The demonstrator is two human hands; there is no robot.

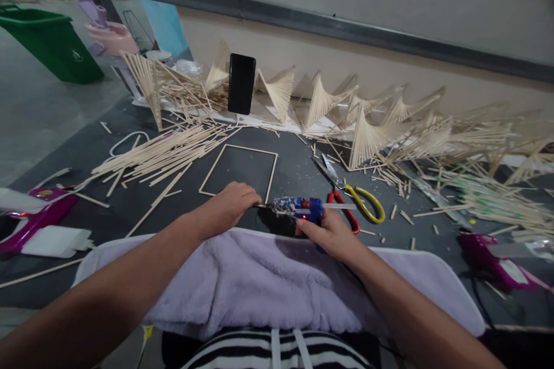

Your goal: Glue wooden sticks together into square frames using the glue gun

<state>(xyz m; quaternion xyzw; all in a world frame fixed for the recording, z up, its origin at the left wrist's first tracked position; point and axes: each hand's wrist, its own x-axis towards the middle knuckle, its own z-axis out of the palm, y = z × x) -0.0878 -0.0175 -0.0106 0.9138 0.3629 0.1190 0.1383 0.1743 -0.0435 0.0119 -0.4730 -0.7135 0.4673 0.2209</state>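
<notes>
A square frame of thin wooden sticks (250, 149) lies flat on the dark table. My left hand (229, 206) is closed over its near side, fingers pinched at the near right corner; the hand hides most of that side. My right hand (331, 234) is wrapped round a blue hot glue gun (298, 206) with a red light lit. A clear glue stick (340, 206) juts from the gun's back. The nozzle, crusted with glue strings, points left and meets my left fingertips or nearly so.
Red-handled and yellow-handled scissors (366, 203) lie right of the gun. Loose sticks (160, 153) are piled left; fan-shaped stick pieces (277, 95) line the wall behind a phone (241, 83). Magenta devices (47, 216) sit at both sides. A lilac towel (268, 288) covers the near edge.
</notes>
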